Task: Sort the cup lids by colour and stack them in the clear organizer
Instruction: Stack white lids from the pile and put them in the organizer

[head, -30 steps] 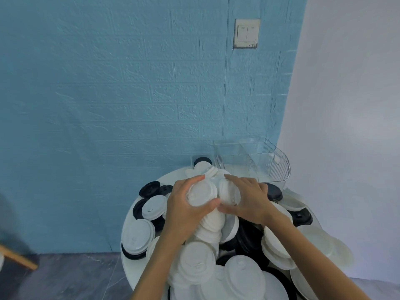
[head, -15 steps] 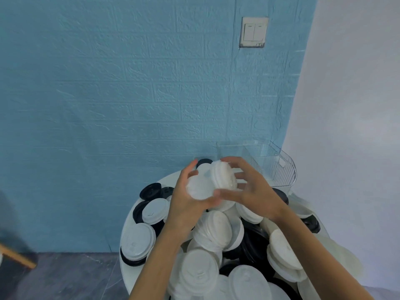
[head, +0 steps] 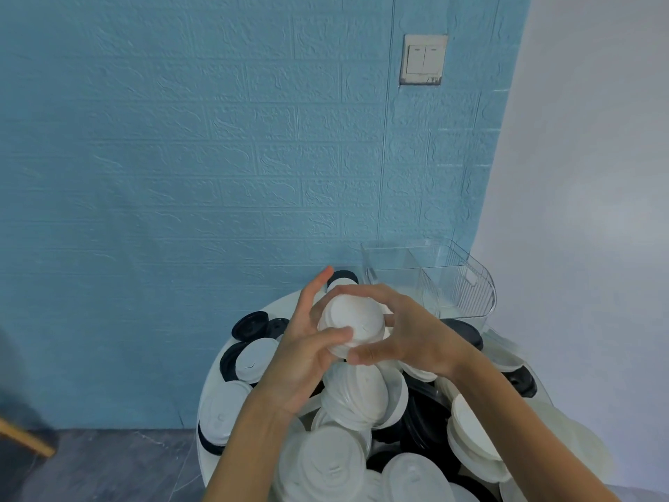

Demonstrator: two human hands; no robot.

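Observation:
Both of my hands hold a small stack of white lids (head: 353, 322) above the pile. My left hand (head: 307, 351) supports it from the left, thumb pressed on the lower edge and fingers up behind it. My right hand (head: 409, 333) curls over the top and right side, thumb under the stack. Beneath lies a heap of white lids (head: 356, 394) and black lids (head: 249, 325) on a round white table (head: 275, 302). The clear organizer (head: 430, 277) stands at the table's back right; it appears to hold no lids.
A blue brick-textured wall (head: 217, 175) rises right behind the table, with a light switch (head: 423, 59) on it. A white wall (head: 597, 175) closes the right side. Grey floor (head: 108, 465) lies to the left, where a wooden bar (head: 25, 442) pokes in.
My hands lifted off the pile and brought the two white lids together into one stack, held higher in front of me. The view tilted up slightly.

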